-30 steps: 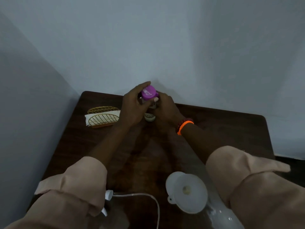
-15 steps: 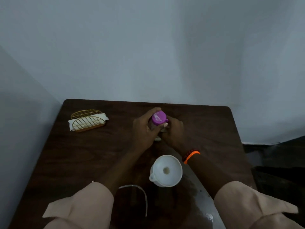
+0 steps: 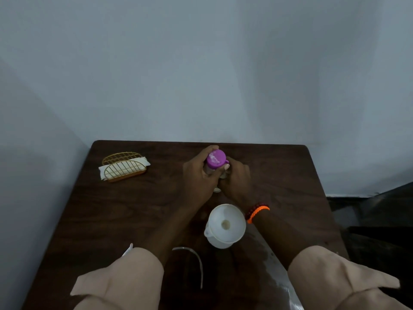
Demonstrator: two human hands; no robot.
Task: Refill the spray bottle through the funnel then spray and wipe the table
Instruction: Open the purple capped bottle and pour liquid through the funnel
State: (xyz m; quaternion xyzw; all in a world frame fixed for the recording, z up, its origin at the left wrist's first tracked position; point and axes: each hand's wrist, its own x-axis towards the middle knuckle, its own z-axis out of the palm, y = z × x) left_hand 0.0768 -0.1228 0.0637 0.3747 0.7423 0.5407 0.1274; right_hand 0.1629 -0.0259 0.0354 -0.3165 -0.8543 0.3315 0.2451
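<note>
Both hands are on the refill bottle w/ the purple cap (image 3: 215,159), far-centre of the tabletop (image 3: 125,215). Left hand (image 3: 197,179) wraps the bottle body just under the cap, fingers curled round it; thumb tip shows at the cap's right edge. Right hand (image 3: 237,181) closes in from the other side, fingers curled at the bottle's lower part. Exactly what it pinches is hidden by the left hand, but the grip looks narrow & on the bottle. Bottle stands roughly upright, long axis vertical, cap facing up at the camera. Cap looks to be on yet.

Key relation: the white funnel (image 3: 225,225) sits nearer the person than the bottle, just inside the right forearm, mouth up, spout seated in what's prob. the spray bottle's neck; the bottle itself is barely visible under it. So the pour has to come back toward the body & slightly right. Right hand is the nearer one to the funnel. Judgement: cap needs to come off first, then tilt over the funnel mouth.

Near the left sleeve lies a clear dip tube (image 3: 196,262), curved, w/ a bit of white spray head (image 3: 128,250) peeking out beside the sleeve, so the sprayer is off.

Tabletop is dark wood grain, w/ a wet-looking sheen near the right forearm. Gold wire napkin holder (image 3: 124,170) w/ white napkins sits far-left, well apart. Orange & dark bead bracelets (image 3: 257,212) on the right wrist. Plain grey walls meet in a corner; dim light.
</note>
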